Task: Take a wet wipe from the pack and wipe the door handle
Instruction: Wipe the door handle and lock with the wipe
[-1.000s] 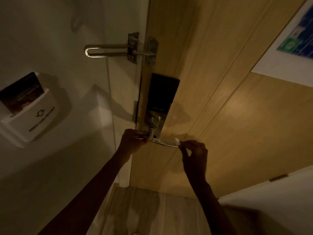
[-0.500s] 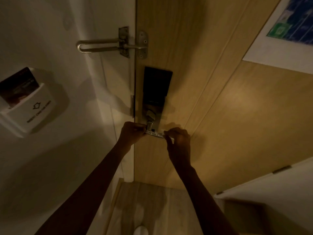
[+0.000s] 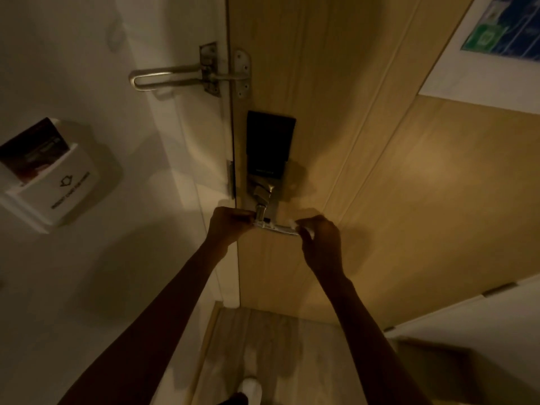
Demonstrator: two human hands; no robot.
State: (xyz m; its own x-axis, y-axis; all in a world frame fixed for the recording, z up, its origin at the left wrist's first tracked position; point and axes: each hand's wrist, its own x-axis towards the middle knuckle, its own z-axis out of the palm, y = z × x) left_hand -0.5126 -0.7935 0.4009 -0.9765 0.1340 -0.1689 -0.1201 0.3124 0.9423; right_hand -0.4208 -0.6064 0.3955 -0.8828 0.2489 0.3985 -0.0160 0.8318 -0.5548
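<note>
The silver lever door handle point(image 3: 276, 228) juts from a black lock plate point(image 3: 270, 143) on the wooden door point(image 3: 394, 185). My left hand point(image 3: 229, 225) grips the handle's left end near the spindle. My right hand point(image 3: 320, 239) pinches a small white wet wipe point(image 3: 295, 225) against the handle's right tip. Most of the wipe is hidden inside my fingers. The wipe pack is not in view.
A metal swing-bar door guard point(image 3: 187, 77) spans the door edge above the lock. A white key-card holder point(image 3: 58, 182) with a dark card sits on the left wall. A printed notice point(image 3: 502, 27) hangs on the door at top right. Wood floor point(image 3: 263, 346) lies below.
My right hand slid the wipe inward along the handle towards the spindle, then back out to its right tip. My left hand stayed on the handle's left end.
</note>
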